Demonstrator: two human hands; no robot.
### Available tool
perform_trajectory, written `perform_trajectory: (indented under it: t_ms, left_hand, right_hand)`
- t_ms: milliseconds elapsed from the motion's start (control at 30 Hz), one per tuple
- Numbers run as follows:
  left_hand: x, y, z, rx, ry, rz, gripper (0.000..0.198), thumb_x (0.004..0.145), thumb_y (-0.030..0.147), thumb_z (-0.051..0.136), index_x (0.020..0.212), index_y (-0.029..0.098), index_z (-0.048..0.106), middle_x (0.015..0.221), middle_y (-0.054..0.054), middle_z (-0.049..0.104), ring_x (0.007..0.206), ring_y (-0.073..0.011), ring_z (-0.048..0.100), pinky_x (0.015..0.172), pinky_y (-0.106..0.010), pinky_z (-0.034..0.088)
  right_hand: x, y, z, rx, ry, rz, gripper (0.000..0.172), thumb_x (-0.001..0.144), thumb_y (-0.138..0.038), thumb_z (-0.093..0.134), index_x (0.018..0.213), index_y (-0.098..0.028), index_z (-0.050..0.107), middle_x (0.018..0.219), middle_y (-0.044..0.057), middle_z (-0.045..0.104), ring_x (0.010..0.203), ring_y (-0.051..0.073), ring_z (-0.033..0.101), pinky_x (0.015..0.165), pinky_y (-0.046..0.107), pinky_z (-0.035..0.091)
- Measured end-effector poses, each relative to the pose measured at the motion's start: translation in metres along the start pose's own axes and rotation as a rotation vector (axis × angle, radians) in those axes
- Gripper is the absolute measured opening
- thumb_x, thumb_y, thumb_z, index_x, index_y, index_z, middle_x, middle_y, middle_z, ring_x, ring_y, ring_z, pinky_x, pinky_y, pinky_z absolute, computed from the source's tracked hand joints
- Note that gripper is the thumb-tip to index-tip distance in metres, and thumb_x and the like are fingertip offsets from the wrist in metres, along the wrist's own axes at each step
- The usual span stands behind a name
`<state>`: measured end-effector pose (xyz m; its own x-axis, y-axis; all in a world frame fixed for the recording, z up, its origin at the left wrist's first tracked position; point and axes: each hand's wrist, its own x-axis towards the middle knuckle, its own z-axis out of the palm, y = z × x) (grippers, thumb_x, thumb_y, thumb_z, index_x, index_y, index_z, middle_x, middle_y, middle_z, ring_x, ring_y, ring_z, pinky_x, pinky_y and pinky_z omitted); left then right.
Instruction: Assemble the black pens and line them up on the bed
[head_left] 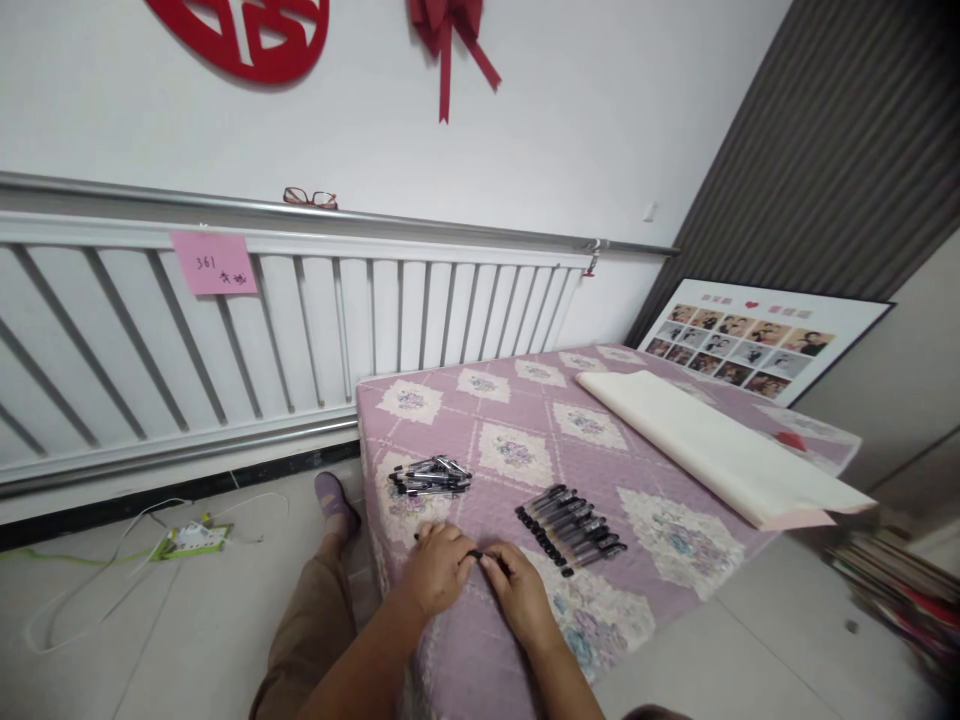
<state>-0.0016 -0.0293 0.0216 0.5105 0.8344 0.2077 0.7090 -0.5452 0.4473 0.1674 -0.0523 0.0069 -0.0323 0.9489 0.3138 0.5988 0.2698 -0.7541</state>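
Both my hands rest on the purple patterned cloth (pixel 525 410) near the table's front edge. My left hand (pixel 439 568) and my right hand (pixel 519 592) are closed, together pinching a black pen (pixel 480 555) between them; only a short dark piece of it shows. Just right of my hands, several black pens (pixel 571 528) lie side by side in a neat row. A loose pile of pens (pixel 430 476) lies farther back, above my left hand.
A folded cream sheet (pixel 720 450) lies across the table's right side. A white radiator (pixel 300 330) with a pink note (pixel 214 263) and red glasses (pixel 310 198) lines the wall. A framed photo collage (pixel 757 340) leans at the right. Cables (pixel 112 560) lie on the floor.
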Motion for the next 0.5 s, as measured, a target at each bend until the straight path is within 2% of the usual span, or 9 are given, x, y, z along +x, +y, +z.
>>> perform_trajectory:
  t_ms: [133, 233, 300, 400, 500]
  left_hand:
    - [-0.0007, 0.0005, -0.0010, -0.005, 0.024, 0.012, 0.020, 0.091, 0.026, 0.044, 0.100, 0.026, 0.062, 0.095, -0.002, 0.059, 0.097, -0.0197, 0.049, 0.092, -0.037, 0.030]
    - [-0.0007, 0.0005, -0.0009, -0.013, 0.032, 0.011, 0.020, 0.091, 0.026, 0.045, 0.101, 0.026, 0.062, 0.095, -0.002, 0.059, 0.097, -0.0193, 0.049, 0.091, -0.036, 0.030]
    - [-0.0006, 0.0001, 0.0000, -0.016, 0.038, 0.006, 0.019, 0.091, 0.025, 0.045, 0.100, 0.027, 0.062, 0.096, -0.002, 0.059, 0.097, -0.0193, 0.049, 0.091, -0.036, 0.030]
    - [-0.0006, -0.0010, 0.0022, -0.012, 0.038, 0.008, 0.018, 0.090, 0.026, 0.047, 0.099, 0.027, 0.062, 0.095, -0.001, 0.060, 0.097, -0.0193, 0.049, 0.091, -0.037, 0.029]
    - [-0.0007, -0.0020, 0.0039, -0.004, 0.037, 0.012, 0.017, 0.090, 0.027, 0.048, 0.099, 0.026, 0.062, 0.095, -0.001, 0.060, 0.097, -0.0192, 0.049, 0.091, -0.037, 0.029]
  right_hand:
    - [-0.0004, -0.0001, 0.0011, -0.070, 0.004, -0.022, 0.026, 0.087, -0.039, 0.049, 0.073, -0.023, 0.064, 0.075, 0.004, 0.065, 0.075, 0.019, 0.060, 0.072, 0.031, 0.047]
    - [-0.0008, 0.0021, 0.0019, -0.068, 0.029, -0.010, 0.018, 0.084, -0.036, 0.054, 0.087, -0.022, 0.065, 0.085, 0.004, 0.066, 0.081, 0.019, 0.061, 0.076, 0.031, 0.047]
    - [-0.0009, 0.0025, 0.0017, -0.050, 0.039, -0.013, 0.018, 0.082, -0.033, 0.057, 0.095, -0.021, 0.063, 0.091, 0.005, 0.066, 0.085, 0.019, 0.061, 0.078, 0.031, 0.048]
    - [-0.0007, 0.0000, 0.0002, -0.033, -0.002, -0.051, 0.014, 0.084, -0.031, 0.053, 0.087, -0.022, 0.063, 0.087, 0.005, 0.065, 0.084, 0.019, 0.060, 0.077, 0.030, 0.048]
    - [-0.0008, -0.0024, -0.0010, -0.035, -0.016, -0.062, 0.021, 0.088, -0.033, 0.048, 0.077, -0.022, 0.062, 0.082, 0.005, 0.064, 0.081, 0.019, 0.059, 0.076, 0.031, 0.047]
